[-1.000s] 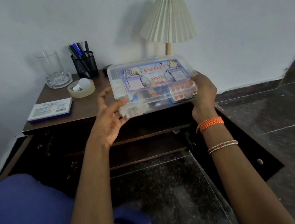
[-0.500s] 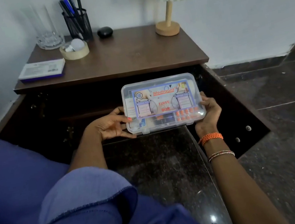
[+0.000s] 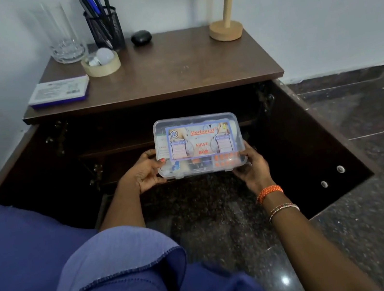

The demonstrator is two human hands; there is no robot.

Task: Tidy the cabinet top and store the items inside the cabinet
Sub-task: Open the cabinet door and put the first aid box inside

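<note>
A clear plastic first aid box (image 3: 198,144) with a blue and orange label is held level in front of the open dark wooden cabinet (image 3: 152,96), at the height of its inner shelves. My left hand (image 3: 145,174) grips the box's left end, thumb on the lid. My right hand (image 3: 250,168) grips its lower right corner from below. On the cabinet top stand a glass (image 3: 64,39), a black mesh pen holder (image 3: 105,30), a tape roll with a bulb (image 3: 101,62), a flat white box (image 3: 60,91), a small black object (image 3: 141,37) and a lamp (image 3: 227,27).
Both cabinet doors are swung open: the right door (image 3: 318,149) reaches out over the dark stone floor, the left door (image 3: 23,158) lies beside my blue-clad knee (image 3: 105,274). A white wall stands behind the cabinet.
The first aid box has come down off the cabinet top to the front of the open cabinet, held in both hands. The view has tilted downward.
</note>
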